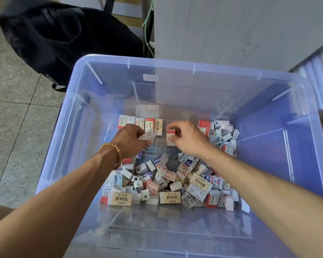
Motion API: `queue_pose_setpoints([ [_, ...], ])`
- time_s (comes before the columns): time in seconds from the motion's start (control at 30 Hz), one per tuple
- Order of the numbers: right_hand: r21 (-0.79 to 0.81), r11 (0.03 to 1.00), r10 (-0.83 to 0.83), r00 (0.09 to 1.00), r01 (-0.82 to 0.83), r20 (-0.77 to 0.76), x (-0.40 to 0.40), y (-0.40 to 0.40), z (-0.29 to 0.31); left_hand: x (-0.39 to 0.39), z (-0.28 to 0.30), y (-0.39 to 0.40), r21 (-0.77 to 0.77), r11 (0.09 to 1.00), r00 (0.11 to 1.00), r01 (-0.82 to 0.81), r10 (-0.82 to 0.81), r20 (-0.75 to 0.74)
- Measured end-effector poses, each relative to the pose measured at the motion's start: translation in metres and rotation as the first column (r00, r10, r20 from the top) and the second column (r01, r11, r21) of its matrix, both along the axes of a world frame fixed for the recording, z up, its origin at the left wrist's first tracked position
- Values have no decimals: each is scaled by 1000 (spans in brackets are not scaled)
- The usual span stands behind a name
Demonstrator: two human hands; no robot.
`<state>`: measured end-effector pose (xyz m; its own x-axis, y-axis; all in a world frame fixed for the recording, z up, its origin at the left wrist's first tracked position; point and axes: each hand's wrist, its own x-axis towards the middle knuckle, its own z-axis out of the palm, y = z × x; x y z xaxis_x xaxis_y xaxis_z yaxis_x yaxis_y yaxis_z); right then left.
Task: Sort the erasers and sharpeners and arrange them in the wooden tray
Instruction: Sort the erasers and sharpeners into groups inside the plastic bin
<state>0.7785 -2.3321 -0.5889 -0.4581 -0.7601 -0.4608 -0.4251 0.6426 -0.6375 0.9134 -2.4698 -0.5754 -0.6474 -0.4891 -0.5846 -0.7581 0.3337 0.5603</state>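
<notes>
A big translucent blue bin [268,138] holds a loose pile of boxed erasers and small sharpeners [168,185] along its near side. At the far side a row of erasers [141,124] stands upright in a clear divided tray [158,148]. More sharpeners [223,135] are heaped at the far right. My left hand [131,141], with a bead bracelet on the wrist, pinches a white eraser [147,135] just below the row. My right hand [186,138] grips a red-and-white eraser [170,135] over the tray's middle. No wooden tray shows.
A black backpack [63,38] lies on the tiled floor behind the bin at the left. A pale cabinet panel [231,30] stands behind the bin, with green cables [147,25] beside it. Stacked clear lids [321,75] sit at the right edge.
</notes>
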Motion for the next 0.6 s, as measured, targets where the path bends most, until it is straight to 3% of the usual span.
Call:
queue_pose_setpoints([
  [0.1,-51,995,-95,991,91,-94,-6,-13,-6,0,1,0,48,994,994,-101,103,-39],
  [0.33,-58,997,-60,994,55,-89,-5,-9,-14,0,-3,-1,107,975,974,-196,206,-90],
  [0.4,-93,995,-52,986,38,-156,-6,1,-13,-2,-2,1,120,972,972,-201,214,-100],
  [0.5,-1,995,92,905,-101,-415,-10,11,-14,-4,1,3,151,961,965,-233,248,-90],
  [0.6,134,954,299,869,-268,-394,1,16,-10,-8,6,4,229,919,936,-320,344,-75],
])
